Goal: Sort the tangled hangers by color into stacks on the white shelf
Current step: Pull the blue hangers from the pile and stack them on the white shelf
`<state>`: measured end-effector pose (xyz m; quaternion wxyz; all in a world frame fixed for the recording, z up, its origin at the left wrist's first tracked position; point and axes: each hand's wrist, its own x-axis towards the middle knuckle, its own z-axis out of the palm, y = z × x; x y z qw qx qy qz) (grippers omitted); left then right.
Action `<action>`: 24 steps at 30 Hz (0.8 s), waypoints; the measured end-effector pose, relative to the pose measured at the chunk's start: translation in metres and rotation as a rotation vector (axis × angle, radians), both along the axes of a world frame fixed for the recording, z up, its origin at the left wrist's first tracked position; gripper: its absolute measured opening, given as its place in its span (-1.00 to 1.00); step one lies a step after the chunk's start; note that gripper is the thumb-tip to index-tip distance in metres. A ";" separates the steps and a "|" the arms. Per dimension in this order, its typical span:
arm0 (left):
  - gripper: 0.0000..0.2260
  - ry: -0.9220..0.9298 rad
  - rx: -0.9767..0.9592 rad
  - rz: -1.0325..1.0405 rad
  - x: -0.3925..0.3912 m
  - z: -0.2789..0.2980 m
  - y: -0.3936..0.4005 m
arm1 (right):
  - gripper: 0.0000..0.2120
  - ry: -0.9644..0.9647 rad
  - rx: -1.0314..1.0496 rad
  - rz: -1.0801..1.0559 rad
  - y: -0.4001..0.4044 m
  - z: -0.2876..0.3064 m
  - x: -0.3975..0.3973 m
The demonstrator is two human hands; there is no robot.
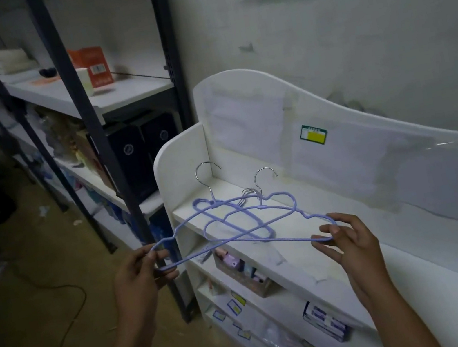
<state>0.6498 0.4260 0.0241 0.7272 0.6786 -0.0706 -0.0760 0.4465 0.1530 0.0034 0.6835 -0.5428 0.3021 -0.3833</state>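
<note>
I hold two lavender wire hangers [242, 239] with silver hooks, crossed over each other, just above the left end of the white shelf's top board [296, 216]. My left hand [145, 276] pinches the left shoulder end of one hanger. My right hand [349, 240] pinches the right shoulder end of the other. A small stack of lavender hangers [229, 219] lies flat on the top board under the held ones, hooks pointing toward the back panel.
A dark metal rack [69, 88] with boxes stands left of the white shelf. The lower tiers of the white shelf [262, 299] hold small packets and labels. A cable [64, 324] runs across the brown floor.
</note>
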 end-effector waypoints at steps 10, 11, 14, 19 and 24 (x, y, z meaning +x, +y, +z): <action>-0.83 0.005 0.052 -0.094 0.076 -0.001 -0.051 | -0.85 -0.025 0.012 -0.113 -0.029 -0.009 0.041; -0.83 0.009 0.049 -0.115 0.087 -0.001 -0.059 | -0.85 -0.034 0.016 -0.134 -0.029 -0.011 0.047; -0.85 0.037 0.031 -0.186 0.120 -0.001 -0.080 | -0.84 -0.051 0.043 -0.192 -0.027 -0.017 0.066; -0.84 0.061 0.015 -0.269 0.181 -0.008 -0.104 | -0.77 -0.047 0.081 -0.257 -0.017 -0.031 0.108; -0.84 0.099 0.047 -0.326 0.227 -0.027 -0.114 | -0.85 -0.018 0.153 -0.283 -0.007 -0.063 0.152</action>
